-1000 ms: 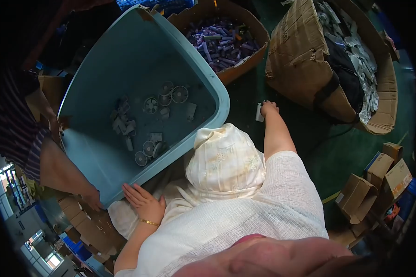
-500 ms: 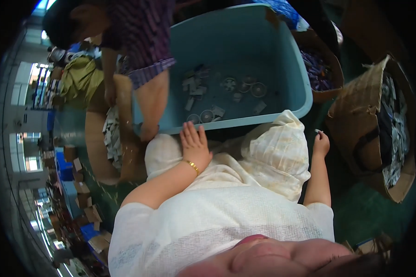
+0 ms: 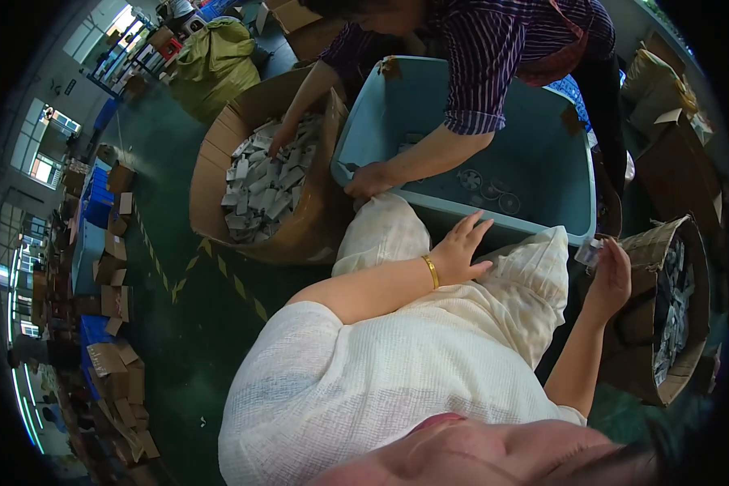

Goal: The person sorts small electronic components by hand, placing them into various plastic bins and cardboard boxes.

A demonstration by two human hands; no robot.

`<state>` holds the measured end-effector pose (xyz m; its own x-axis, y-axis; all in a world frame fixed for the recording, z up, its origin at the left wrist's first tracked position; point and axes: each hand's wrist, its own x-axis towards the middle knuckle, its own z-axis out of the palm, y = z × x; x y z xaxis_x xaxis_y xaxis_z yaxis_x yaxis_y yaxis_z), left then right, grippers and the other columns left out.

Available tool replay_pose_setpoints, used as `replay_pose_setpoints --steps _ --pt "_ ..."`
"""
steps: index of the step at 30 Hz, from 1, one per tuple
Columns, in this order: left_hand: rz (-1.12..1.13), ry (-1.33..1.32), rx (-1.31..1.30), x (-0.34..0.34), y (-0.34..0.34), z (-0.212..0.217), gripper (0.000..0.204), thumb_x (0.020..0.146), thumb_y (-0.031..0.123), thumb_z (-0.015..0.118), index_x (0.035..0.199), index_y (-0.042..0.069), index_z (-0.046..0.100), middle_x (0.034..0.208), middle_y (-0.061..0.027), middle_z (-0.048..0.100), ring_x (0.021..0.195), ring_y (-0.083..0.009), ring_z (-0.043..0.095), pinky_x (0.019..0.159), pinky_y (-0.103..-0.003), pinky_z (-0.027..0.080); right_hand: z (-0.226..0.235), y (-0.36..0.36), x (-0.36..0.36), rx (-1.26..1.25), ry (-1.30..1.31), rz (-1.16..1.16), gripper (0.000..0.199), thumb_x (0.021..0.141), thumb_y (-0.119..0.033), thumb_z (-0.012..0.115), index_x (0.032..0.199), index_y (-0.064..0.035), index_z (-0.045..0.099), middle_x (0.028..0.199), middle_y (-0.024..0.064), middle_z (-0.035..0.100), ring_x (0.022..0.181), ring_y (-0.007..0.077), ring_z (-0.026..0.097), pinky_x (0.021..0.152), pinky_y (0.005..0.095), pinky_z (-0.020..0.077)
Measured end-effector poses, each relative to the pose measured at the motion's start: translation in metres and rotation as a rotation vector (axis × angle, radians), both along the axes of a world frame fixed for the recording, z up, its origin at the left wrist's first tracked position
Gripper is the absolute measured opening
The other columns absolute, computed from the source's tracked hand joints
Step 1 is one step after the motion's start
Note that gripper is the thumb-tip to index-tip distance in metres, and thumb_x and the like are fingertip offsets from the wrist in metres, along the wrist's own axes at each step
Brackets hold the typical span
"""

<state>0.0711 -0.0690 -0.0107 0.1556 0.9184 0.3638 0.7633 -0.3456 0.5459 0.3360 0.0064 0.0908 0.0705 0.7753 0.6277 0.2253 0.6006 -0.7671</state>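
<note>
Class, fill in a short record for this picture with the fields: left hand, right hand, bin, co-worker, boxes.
left hand: left hand open, fingers spread, beside the blue bin's near wall
right hand: right hand pinching a small clear piece
bin: blue bin, a few round white parts inside
co-worker: striped sleeve, hand on the bin's rim
boxes: left cardboard box of grey flat pieces; another box at right

The blue tub [image 3: 543,202] is mostly open inside, but a co-worker's forearm [image 3: 429,158] crosses its left part. The cardboard box [image 3: 672,324] stands close at the right.
</note>
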Motion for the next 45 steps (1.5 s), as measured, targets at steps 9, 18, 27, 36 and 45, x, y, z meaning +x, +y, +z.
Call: replay_pose_setpoints --steps 9,18,27,36,45 --pt "-0.237 -0.509 -0.043 -0.016 0.009 0.014 0.051 0.076 0.012 0.063 0.12 0.006 0.039 0.108 -0.0203 0.051 0.1 -0.0338 0.051 0.086 -0.037 0.042 -0.037 -0.016 -0.142 -0.615 0.116 0.513 0.016 0.081 -0.001 0.058 0.096 0.002 0.061 0.087 0.0072 0.063 0.082 0.0123 0.06 0.074 0.0218 0.0472" --pt "-0.131 -1.535 -0.751 -0.036 0.013 0.023 0.032 0.095 0.029 0.037 0.117 0.008 0.046 0.098 -0.0089 0.059 0.086 -0.0163 0.059 0.073 -0.027 0.05 -0.065 -0.007 -0.16 -0.686 0.436 0.665 0.03 0.086 0.0 0.051 0.116 -0.0019 0.049 0.11 0.008 0.056 0.096 0.0147 0.057 0.082 0.0271 0.0467" --pt "0.033 -1.345 -0.605 -0.031 0.02 0.01 0.038 0.096 0.031 0.032 0.123 0.009 0.045 0.102 -0.0047 0.057 0.083 -0.0123 0.057 0.071 -0.026 0.049 -0.097 -0.014 -0.157 -0.524 -0.127 0.431 0.019 0.08 -0.002 0.06 0.096 -0.0006 0.049 0.081 0.0035 0.054 0.07 0.0108 0.054 0.065 0.0224 0.0469" --pt "-0.013 -1.073 -0.526 -0.029 0.017 0.001 0.039 0.095 0.029 0.036 0.13 0.011 0.039 0.1 -0.0017 0.054 0.078 -0.0083 0.054 0.069 -0.022 0.047 -0.092 -0.015 -0.157 -0.828 -0.044 0.48 0.016 0.08 -0.011 0.063 0.086 0.0032 0.059 0.074 0.0064 0.06 0.066 0.0115 0.055 0.062 0.0236 0.0463" --pt "0.098 -1.167 -0.59 -0.03 0.02 -0.005 0.039 0.095 0.033 0.037 0.127 0.012 0.039 0.097 -0.0032 0.056 0.074 -0.01 0.056 0.063 -0.024 0.05 -0.095 -0.014 -0.156 -0.87 0.031 0.496 0.015 0.081 -0.011 0.063 0.081 0.0028 0.058 0.071 0.0041 0.058 0.063 0.0094 0.051 0.057 0.0227 0.043"
